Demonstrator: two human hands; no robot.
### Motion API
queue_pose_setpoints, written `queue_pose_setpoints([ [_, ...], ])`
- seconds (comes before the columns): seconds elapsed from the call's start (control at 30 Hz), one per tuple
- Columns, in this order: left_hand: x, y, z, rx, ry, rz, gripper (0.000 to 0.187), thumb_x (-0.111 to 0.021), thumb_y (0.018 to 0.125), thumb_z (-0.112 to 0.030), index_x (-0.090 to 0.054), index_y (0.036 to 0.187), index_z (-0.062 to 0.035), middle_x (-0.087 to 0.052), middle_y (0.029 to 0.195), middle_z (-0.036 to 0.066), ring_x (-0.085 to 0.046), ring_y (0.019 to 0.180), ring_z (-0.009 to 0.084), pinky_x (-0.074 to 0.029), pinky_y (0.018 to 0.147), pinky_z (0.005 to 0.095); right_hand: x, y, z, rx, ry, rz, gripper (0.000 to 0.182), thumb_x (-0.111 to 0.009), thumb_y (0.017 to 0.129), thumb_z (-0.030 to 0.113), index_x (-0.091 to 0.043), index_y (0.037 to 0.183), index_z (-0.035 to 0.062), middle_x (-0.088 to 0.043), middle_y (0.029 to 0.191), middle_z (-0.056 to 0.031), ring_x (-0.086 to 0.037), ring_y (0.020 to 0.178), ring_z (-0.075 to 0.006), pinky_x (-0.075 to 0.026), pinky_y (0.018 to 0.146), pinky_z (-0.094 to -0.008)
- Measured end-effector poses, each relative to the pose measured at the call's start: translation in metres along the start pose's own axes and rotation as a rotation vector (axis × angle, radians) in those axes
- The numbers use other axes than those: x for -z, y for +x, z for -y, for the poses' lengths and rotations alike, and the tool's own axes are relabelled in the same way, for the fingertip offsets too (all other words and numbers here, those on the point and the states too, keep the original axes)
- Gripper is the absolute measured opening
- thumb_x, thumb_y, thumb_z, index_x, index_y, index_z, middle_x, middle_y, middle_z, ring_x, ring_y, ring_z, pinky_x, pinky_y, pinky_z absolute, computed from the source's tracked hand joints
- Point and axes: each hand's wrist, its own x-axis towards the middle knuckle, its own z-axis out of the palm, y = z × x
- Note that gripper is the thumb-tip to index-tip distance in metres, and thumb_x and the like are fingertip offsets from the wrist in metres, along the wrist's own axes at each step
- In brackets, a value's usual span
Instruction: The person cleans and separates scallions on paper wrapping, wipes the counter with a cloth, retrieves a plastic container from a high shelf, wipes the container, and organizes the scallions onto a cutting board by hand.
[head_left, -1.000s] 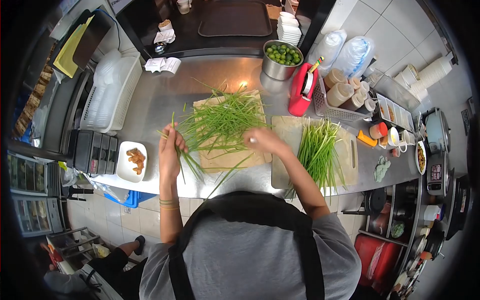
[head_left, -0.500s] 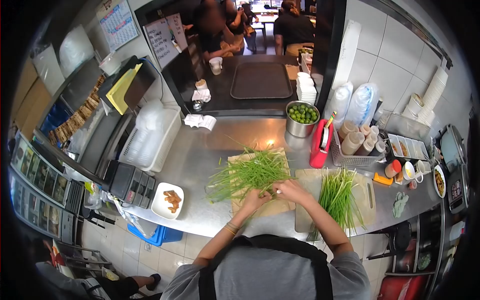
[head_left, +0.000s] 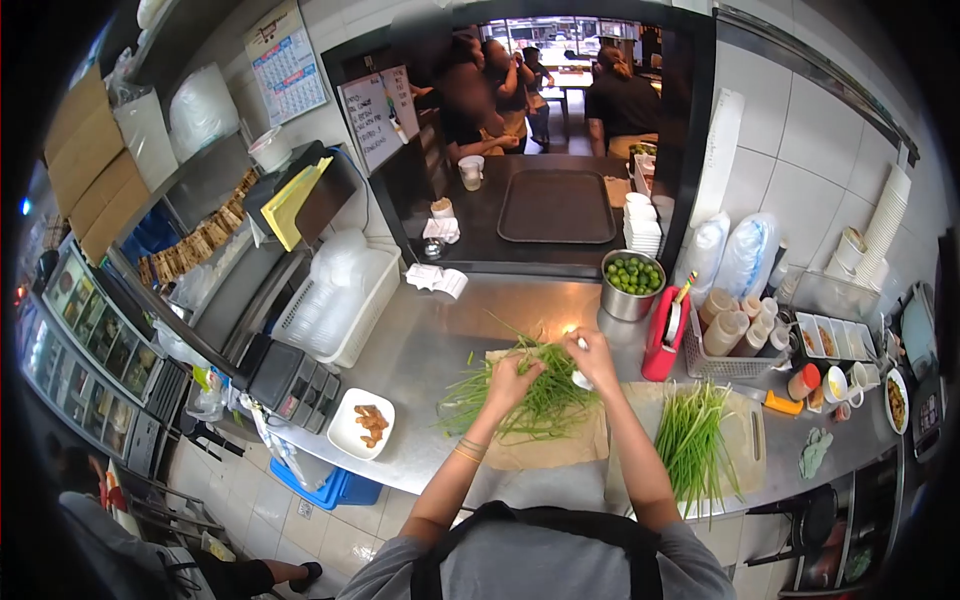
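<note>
Stainless-steel counter [head_left: 415, 365] ran beneath both hands in a kitchen with tiled walls. Left hand [head_left: 513, 382]: fingers bent, in contact with the loose pile of thin green stalks [head_left: 560, 405]; grip closure could not be told. Right hand [head_left: 590, 362]: raised at the pile's upper right, fingers bent, apart from the left; its hold was unclear. Pile lay on a brown paper sheet [head_left: 550, 452], partly spilling over its left edge. To the right, a neater bundle of green stalks with pale ends [head_left: 692, 435] lay across a beige cutting board [head_left: 742, 425]. Left: white squarish dish [head_left: 345, 437] holding browned food pieces [head_left: 371, 425]. Beyond: metal pot [head_left: 630, 304] of round green fruits [head_left: 633, 273], with a dark rectangular tray [head_left: 557, 207] farther back.
</note>
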Motion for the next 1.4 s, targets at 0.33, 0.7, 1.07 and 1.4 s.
queue_pose_setpoints([
  [0.33,-0.016,0.032,0.01,-0.025,-0.035,0.106,0.011,-0.066,0.075,-0.014,-0.067,0.081,-0.0046,-0.064,0.075,0.009,-0.061,0.07,0.02,-0.046,0.067,0.0302,-0.02,-0.024,-0.015,-0.415,0.796,0.261,0.019,-0.055,0.089,0.021,-0.064,0.091,0.0039,-0.06,0.073,-0.0005,-0.05,0.058,-0.0066,-0.038,0.048,-0.0222],
  [0.7,0.021,0.094,0.007,0.309,-0.631,-0.158,0.008,-0.068,0.078,-0.015,-0.067,0.084,-0.0093,-0.064,0.078,-0.002,-0.041,0.05,0.0002,-0.029,0.04,0.0183,-0.007,0.006,0.012,-0.246,0.599,0.179,0.015,-0.058,0.085,0.013,-0.064,0.092,0.0006,-0.063,0.074,-0.0006,-0.051,0.065,-0.0058,-0.039,0.061,-0.0216],
  [1.07,0.049,0.105,-0.008,0.275,-0.625,-0.275,0.015,-0.069,0.077,-0.016,-0.065,0.089,-0.0069,-0.061,0.079,-0.003,-0.036,0.047,0.0001,-0.026,0.039,0.0179,-0.023,0.002,-0.021,-0.014,0.445,0.175,0.014,-0.058,0.085,0.013,-0.063,0.085,0.0002,-0.065,0.078,-0.0032,-0.058,0.075,-0.0094,-0.044,0.07,-0.0252],
  [1.4,0.025,0.048,-0.024,0.164,-0.596,-0.396,0.007,-0.061,0.084,-0.009,-0.056,0.084,-0.0046,-0.061,0.093,0.004,-0.032,0.046,-0.0008,-0.024,0.038,0.0156,-0.028,-0.009,-0.032,-0.615,0.983,0.055,0.007,-0.05,0.08,0.009,-0.056,0.08,0.0042,-0.057,0.069,-0.003,-0.052,0.063,-0.0103,-0.041,0.056,-0.0246],
])
